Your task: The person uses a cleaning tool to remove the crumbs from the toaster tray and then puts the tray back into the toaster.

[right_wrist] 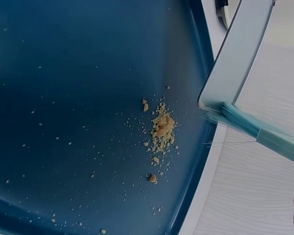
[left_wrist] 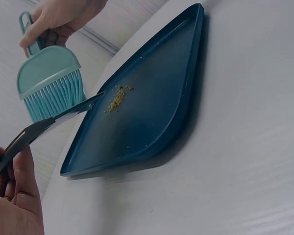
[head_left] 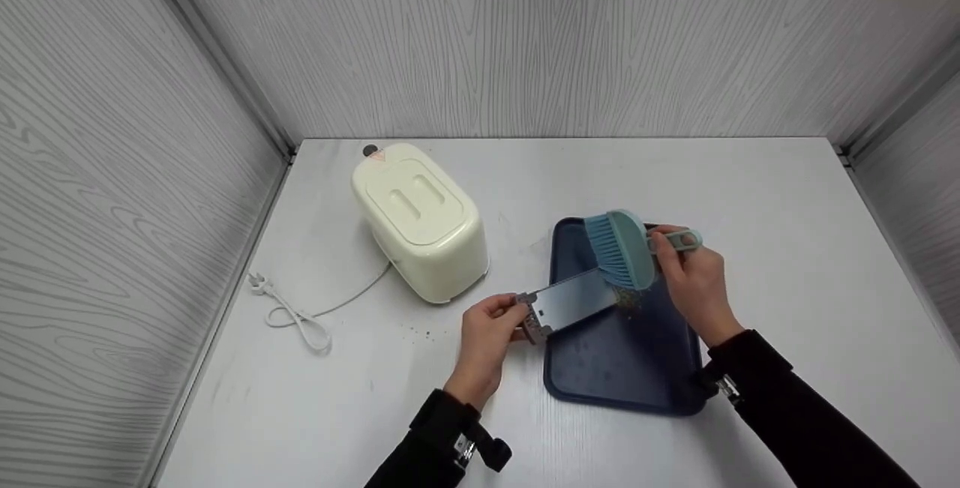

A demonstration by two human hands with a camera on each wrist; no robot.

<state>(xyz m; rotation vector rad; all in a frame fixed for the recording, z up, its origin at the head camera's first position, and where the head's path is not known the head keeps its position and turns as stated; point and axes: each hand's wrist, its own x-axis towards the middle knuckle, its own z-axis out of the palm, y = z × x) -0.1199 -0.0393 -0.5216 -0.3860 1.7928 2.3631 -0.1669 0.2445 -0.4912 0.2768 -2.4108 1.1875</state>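
Observation:
My left hand (head_left: 486, 334) pinches the grey end of a flat metal crumb tray (head_left: 574, 300) between thumb and fingers. The crumb tray slants over a dark blue serving tray (head_left: 622, 372). In my right hand (head_left: 696, 289) is the handle of a light teal hand brush (head_left: 634, 248). Its bristles (right_wrist: 235, 117) meet the crumb tray's far end in the right wrist view. Below that end, a small heap of yellow-brown crumbs (right_wrist: 162, 127) lies on the blue tray, with finer specks scattered around it.
A cream toaster (head_left: 420, 226) with a lid on top stands at the left back of the white table. Its white cord (head_left: 349, 300) runs left to a bundled loop and plug (head_left: 259, 283). Several dark crumbs (head_left: 427, 334) dot the table left of my left hand. Grey wood-grain walls surround the table.

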